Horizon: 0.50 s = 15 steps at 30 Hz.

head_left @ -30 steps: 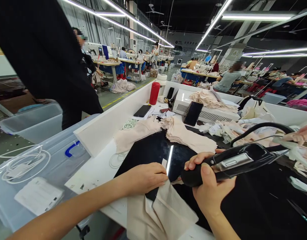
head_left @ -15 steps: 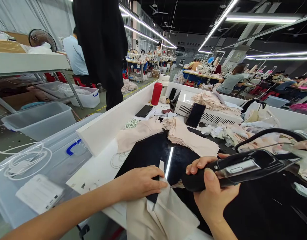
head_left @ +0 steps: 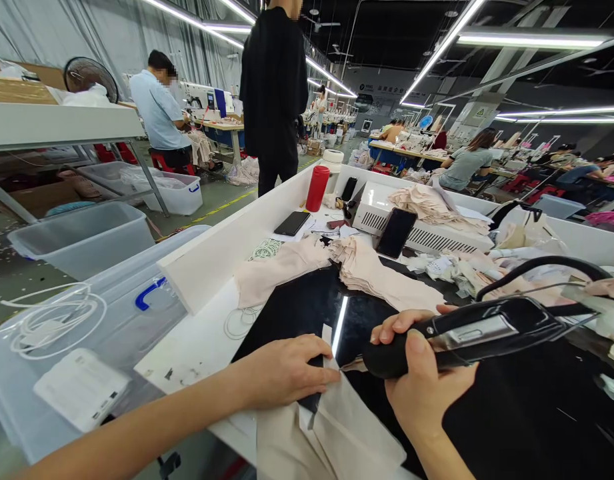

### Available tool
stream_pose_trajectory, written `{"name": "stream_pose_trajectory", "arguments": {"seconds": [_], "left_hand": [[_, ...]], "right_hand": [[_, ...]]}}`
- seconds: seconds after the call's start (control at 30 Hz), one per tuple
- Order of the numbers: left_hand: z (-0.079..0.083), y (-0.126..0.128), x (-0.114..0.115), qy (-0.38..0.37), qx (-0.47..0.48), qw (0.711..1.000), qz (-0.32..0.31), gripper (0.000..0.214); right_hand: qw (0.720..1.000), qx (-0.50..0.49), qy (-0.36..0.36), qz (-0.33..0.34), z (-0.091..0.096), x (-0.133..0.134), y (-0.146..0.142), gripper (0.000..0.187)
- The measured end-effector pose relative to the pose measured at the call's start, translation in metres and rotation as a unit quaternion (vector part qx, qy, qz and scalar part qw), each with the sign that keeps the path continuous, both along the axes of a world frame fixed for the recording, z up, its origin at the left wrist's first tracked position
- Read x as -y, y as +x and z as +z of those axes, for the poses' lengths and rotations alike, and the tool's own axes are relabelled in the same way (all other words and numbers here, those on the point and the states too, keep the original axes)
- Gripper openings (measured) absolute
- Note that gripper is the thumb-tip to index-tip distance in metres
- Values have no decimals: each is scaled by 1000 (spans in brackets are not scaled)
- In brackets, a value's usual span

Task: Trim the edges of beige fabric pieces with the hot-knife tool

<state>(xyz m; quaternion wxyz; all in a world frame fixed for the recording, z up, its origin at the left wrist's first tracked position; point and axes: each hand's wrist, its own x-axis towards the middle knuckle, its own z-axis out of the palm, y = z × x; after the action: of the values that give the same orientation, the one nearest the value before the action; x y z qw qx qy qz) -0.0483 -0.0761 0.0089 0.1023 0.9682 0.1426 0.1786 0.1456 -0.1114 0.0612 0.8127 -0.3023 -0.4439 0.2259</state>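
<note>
Gripping a black tool [head_left: 481,330], right fingers [head_left: 419,353] curl; parted left fingers [head_left: 324,378] apparently press cloth [head_left: 354,427].

Cloth [head_left: 359,427] left of handheld tool [head_left: 469,333], bottle [head_left: 317,189] behind.

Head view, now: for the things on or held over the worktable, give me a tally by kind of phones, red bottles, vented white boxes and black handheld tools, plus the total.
Phones: 2 (flat phone, propped phone)
Red bottle: 1
Vented white box: 1
Black handheld tool, in the right hand: 1
Total: 5
</note>
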Motion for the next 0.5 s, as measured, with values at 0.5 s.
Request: {"name": "stream_pose_trajectory", "arguments": {"seconds": [0.5], "left_hand": [[-3,-1,2,27,-5,999,33,27]], "right_hand": [[1000,1,9,3,-1,-11,-5,36]]}}
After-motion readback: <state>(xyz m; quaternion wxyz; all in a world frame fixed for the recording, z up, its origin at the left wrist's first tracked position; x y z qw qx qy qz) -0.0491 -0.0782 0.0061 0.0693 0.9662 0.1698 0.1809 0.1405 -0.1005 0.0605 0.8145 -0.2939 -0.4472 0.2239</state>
